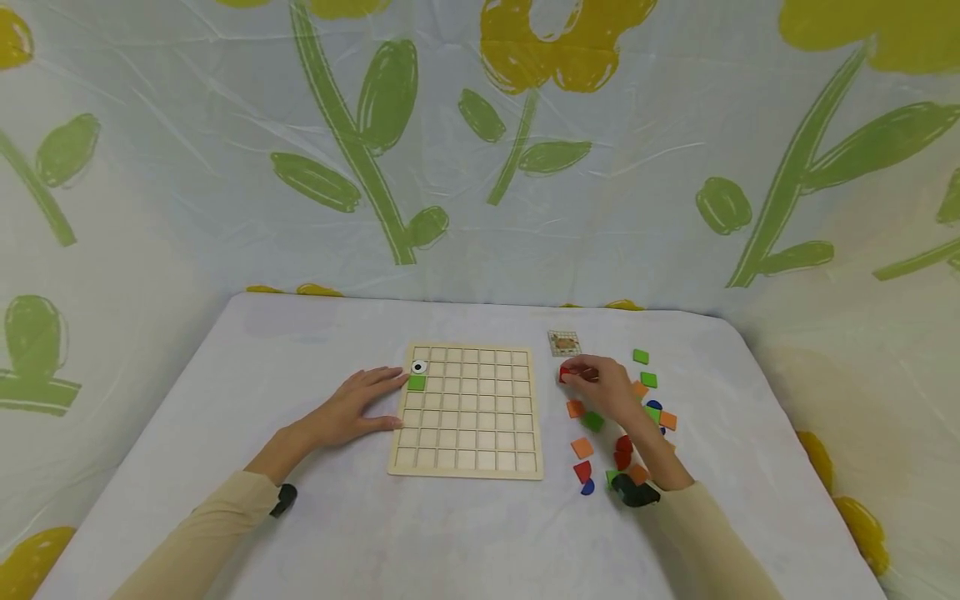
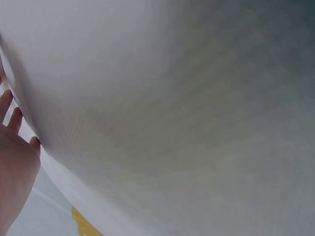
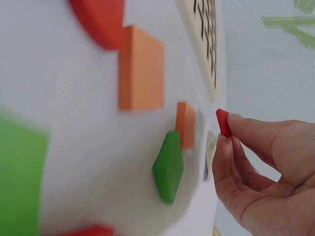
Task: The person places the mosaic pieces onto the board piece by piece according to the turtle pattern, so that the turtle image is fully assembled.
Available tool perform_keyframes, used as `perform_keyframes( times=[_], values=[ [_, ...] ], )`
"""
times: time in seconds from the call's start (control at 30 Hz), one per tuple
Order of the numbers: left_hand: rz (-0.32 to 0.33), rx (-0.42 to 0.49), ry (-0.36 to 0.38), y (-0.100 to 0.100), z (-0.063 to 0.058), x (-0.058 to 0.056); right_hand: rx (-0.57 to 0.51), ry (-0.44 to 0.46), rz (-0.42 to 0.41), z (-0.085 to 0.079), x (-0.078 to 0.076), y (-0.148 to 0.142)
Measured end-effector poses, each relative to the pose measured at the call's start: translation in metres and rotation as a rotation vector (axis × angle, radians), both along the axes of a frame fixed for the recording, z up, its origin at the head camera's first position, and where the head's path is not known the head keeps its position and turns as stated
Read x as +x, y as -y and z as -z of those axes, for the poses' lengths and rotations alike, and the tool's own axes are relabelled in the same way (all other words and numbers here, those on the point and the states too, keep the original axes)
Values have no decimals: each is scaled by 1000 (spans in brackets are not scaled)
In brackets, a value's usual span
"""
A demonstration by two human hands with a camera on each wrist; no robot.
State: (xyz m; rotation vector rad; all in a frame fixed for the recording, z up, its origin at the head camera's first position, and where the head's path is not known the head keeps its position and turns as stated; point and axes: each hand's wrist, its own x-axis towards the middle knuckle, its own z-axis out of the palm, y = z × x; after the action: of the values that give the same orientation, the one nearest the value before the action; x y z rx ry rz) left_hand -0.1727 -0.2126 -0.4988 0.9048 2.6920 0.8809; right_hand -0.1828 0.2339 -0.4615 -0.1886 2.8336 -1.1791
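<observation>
A red tile [image 3: 223, 122] is pinched between the thumb and fingers of my right hand [image 1: 603, 387], to the right of the wooden grid board [image 1: 465, 477]. Straight fingers of my left hand [image 1: 360, 408] touch the board's left edge. On the board's left column sit a round white eye tile [image 1: 418, 367] with a black dot and, just below it, a green square tile [image 1: 416, 383]. Beyond the right hand lies a small picture card [image 1: 564, 343]. In the left wrist view, the left hand [image 2: 17, 147] shows only at the left border.
Loose tiles lie scattered right of the board, among them an orange square [image 1: 582, 448], a dark green tile [image 3: 169, 167], a red piece [image 1: 582, 472] and a blue half-round piece [image 1: 588, 487]. Several more lie under and beside the right forearm. A flowered cloth [image 1: 480, 250] hangs behind the table.
</observation>
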Motion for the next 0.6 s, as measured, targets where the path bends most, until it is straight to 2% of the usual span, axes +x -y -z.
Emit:
perform_keyframes(
  times=[0.47,0.6],
  values=[
    [10,13,-11,0,0,-1,-142,-86,-85,4,-14,36],
    [5,9,-7,1,2,0,-195,-76,-112,5,-18,50]
  ],
)
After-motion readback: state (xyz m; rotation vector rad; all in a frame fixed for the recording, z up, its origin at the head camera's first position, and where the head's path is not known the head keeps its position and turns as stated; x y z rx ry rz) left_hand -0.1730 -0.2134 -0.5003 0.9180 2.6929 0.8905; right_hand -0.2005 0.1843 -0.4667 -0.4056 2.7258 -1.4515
